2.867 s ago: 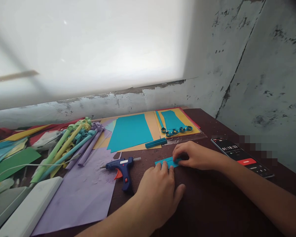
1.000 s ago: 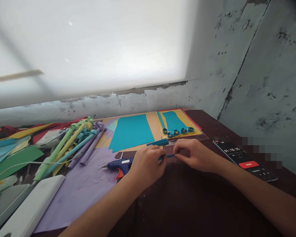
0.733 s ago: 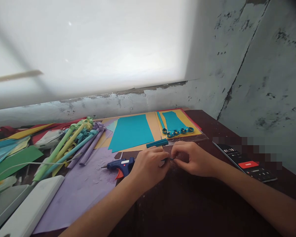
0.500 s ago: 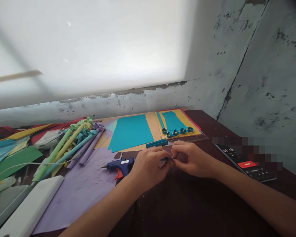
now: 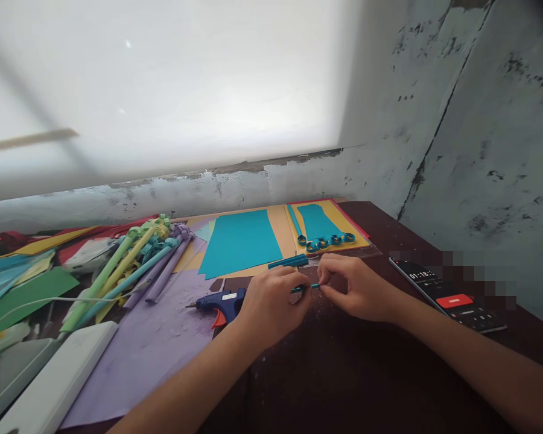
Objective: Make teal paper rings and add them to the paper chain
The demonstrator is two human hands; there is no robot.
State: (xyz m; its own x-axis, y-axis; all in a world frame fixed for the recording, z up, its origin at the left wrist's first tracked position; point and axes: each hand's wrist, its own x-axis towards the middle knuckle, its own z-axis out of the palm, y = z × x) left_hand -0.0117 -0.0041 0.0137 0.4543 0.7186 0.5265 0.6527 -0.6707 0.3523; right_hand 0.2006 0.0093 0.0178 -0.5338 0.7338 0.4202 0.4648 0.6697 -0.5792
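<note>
Although cut off at lower edge of view: long white case (image 5: 58, 386), near left. Behind it, bundle of rolled paper sticks (image 5: 100, 274), green, yellow, blue and purple, with curled ends. Next, creased purple sheet (image 5: 149, 355). Then blue glue gun (image 5: 219, 301), with nozzle to left, partly hidden by hand. Farther back, large teal sheets (image 5: 242, 241), overlapping.

Left hand (image 5: 271, 307): with grip together, clamped on thin teal strip (image 5: 315, 286). Just beyond, apart from fingers: folded teal piece (image 5: 288, 261). Strip itself: bridging narrow gap between hands, otherwise hidden by fingers; cannot tell whether raised from table (image 5: 366, 374) or resting on it. Behind, row of teal paper curls (image 5: 330, 241). Right hand (image 5: 357, 289): with grip together, pinched on strip's right end. Far right: phone (image 5: 447, 295), face up.

Handling, by judgement: apparently shaping or creasing of strip. Hold left grip steady, close to right; press lightly and evenly with right fingertips; avoid twisting, likely to leave stray creases in narrow paper. Mind glue gun near left wrist, possibly hot.
</note>
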